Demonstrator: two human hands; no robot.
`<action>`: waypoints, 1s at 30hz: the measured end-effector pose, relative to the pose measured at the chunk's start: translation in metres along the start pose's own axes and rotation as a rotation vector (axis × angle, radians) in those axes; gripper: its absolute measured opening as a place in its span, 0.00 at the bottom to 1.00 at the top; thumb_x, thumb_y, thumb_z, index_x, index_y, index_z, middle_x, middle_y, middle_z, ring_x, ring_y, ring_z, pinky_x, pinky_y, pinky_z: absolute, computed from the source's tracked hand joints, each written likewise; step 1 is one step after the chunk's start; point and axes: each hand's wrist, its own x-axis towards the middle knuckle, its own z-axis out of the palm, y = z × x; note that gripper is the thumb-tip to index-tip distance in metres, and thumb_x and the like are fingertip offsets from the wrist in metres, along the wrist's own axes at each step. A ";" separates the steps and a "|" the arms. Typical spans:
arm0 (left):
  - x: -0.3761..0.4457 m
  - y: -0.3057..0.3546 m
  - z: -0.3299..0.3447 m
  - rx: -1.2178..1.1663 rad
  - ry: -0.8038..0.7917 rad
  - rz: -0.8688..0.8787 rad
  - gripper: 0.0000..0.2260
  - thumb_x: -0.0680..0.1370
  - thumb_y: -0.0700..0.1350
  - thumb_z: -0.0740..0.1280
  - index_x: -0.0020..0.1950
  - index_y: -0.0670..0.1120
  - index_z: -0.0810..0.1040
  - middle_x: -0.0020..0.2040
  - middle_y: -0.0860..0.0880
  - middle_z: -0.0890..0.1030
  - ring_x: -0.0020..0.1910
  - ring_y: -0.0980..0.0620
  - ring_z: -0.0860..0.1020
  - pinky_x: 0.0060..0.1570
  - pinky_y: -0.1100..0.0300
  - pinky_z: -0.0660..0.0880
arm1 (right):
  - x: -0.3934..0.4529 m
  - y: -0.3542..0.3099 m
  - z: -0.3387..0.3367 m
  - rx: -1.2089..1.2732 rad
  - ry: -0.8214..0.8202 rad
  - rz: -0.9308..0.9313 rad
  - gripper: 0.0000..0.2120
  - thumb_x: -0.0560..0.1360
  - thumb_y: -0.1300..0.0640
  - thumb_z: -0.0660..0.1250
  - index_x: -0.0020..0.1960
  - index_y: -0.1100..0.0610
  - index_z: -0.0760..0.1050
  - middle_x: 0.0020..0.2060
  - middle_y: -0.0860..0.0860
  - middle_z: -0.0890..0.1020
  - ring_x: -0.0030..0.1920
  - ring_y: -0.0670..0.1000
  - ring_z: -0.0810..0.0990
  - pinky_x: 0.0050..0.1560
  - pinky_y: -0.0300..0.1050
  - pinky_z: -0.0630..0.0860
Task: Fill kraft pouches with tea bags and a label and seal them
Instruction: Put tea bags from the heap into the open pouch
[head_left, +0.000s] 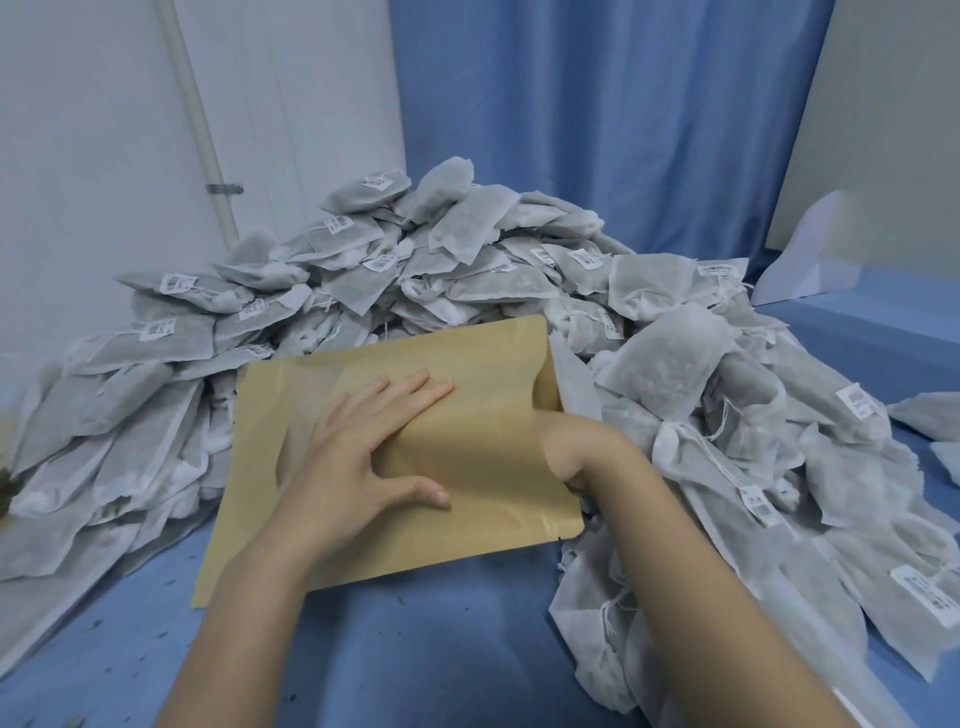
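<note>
right hand (558, 447) hidden inside kraft pouch (483, 452)

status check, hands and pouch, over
Left hand flat on kraft pouch. Right hand inside pouch mouth, hidden. Tea bags piled around, nothing blocking.

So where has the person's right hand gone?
It is hidden inside the kraft pouch, entering through the open right-hand end at the centre of the head view, while the left hand presses flat on top.

Soft, even, bluish light (faint shadows only), with wide-angle bending at edges.
</note>
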 end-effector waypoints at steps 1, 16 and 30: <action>0.001 0.000 0.001 0.019 -0.016 0.005 0.36 0.56 0.63 0.72 0.62 0.76 0.64 0.70 0.69 0.64 0.73 0.62 0.56 0.74 0.53 0.50 | 0.000 0.002 0.001 -0.033 -0.056 0.057 0.19 0.77 0.72 0.56 0.31 0.60 0.76 0.27 0.46 0.72 0.28 0.40 0.70 0.31 0.29 0.67; 0.001 -0.007 -0.002 0.078 0.118 -0.046 0.39 0.57 0.62 0.71 0.65 0.72 0.60 0.72 0.65 0.61 0.73 0.60 0.55 0.74 0.51 0.50 | 0.024 0.079 -0.005 -0.746 0.889 0.256 0.30 0.70 0.45 0.68 0.67 0.56 0.67 0.64 0.56 0.68 0.61 0.58 0.66 0.62 0.47 0.61; 0.003 -0.008 0.004 0.075 0.101 -0.067 0.39 0.56 0.64 0.70 0.65 0.72 0.60 0.69 0.71 0.58 0.74 0.57 0.54 0.74 0.52 0.48 | 0.002 0.053 -0.022 0.052 1.285 -0.094 0.10 0.74 0.58 0.63 0.51 0.54 0.81 0.46 0.48 0.83 0.48 0.44 0.77 0.43 0.31 0.66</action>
